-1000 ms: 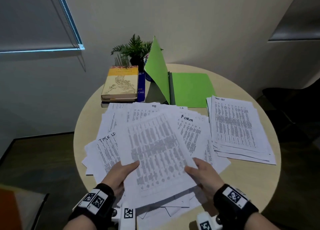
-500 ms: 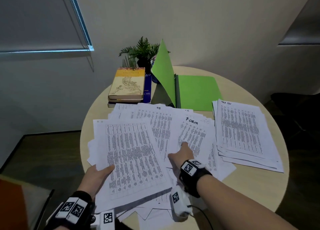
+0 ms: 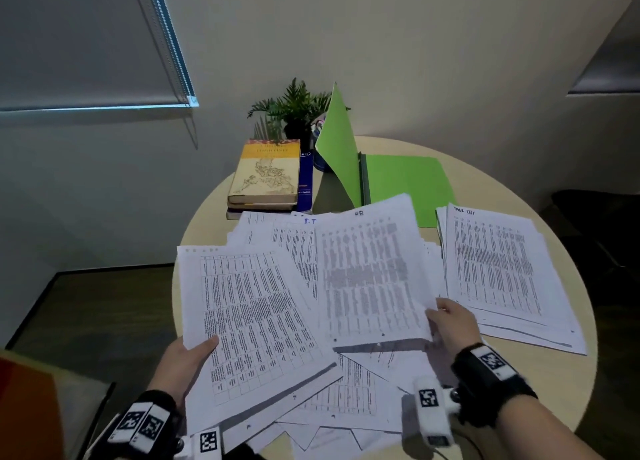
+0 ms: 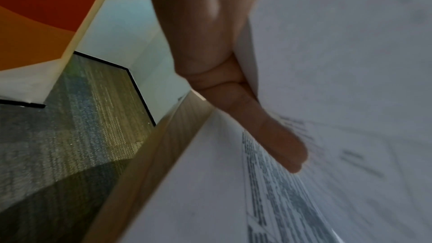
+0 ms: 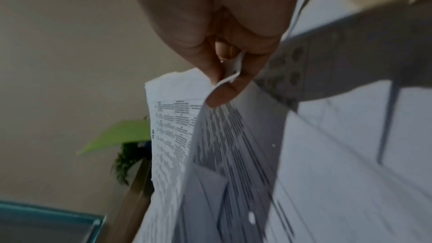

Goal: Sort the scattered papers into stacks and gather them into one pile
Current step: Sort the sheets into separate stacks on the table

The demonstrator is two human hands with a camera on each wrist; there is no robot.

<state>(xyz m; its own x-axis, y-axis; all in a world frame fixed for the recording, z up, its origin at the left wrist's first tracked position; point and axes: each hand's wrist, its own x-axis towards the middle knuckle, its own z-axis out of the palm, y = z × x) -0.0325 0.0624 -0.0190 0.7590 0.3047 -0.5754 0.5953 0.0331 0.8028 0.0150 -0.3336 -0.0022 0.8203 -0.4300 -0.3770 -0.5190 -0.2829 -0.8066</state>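
Note:
Printed white papers lie scattered (image 3: 346,404) over the near half of a round wooden table (image 3: 561,383). My left hand (image 3: 194,352) grips a sheaf of sheets (image 3: 249,321) at its lower left edge, thumb on top; the left wrist view shows the thumb (image 4: 268,136) lying on the print. My right hand (image 3: 446,321) pinches the lower right corner of another sheet (image 3: 370,272) and holds it lifted above the scatter; in the right wrist view its fingertips (image 5: 224,88) pinch the paper's corner. A sorted stack (image 3: 498,276) headed "TASK LIST" lies at the right.
An open green folder (image 3: 405,182) stands at the table's back, with books (image 3: 266,175) and a small potted plant (image 3: 294,109) to its left. Wall and a window blind (image 3: 86,43) lie behind. Carpeted floor (image 3: 104,321) shows on the left.
My right hand has taken a sheet out of the scatter by its corner and raised it. My left hand still holds its sheaf at the left.

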